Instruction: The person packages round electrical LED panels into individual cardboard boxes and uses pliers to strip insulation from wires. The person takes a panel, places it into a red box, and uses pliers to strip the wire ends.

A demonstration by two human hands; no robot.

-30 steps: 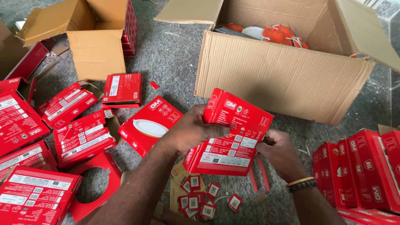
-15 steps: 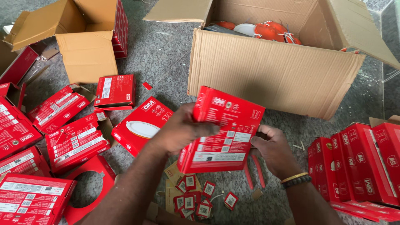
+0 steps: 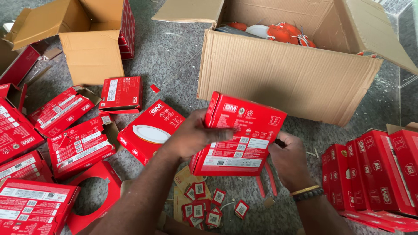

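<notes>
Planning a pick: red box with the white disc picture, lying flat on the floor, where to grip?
Grip the red box across its two long thin edges, coming from above. It lies flat, broad face up, so only the narrow sides give the fingers purchase. Its neighbours crowd the left.

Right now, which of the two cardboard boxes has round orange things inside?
The big cardboard box behind the hands: round orange and white pieces show in its open top. The smaller box, upper left, shows only red cartons.
</notes>
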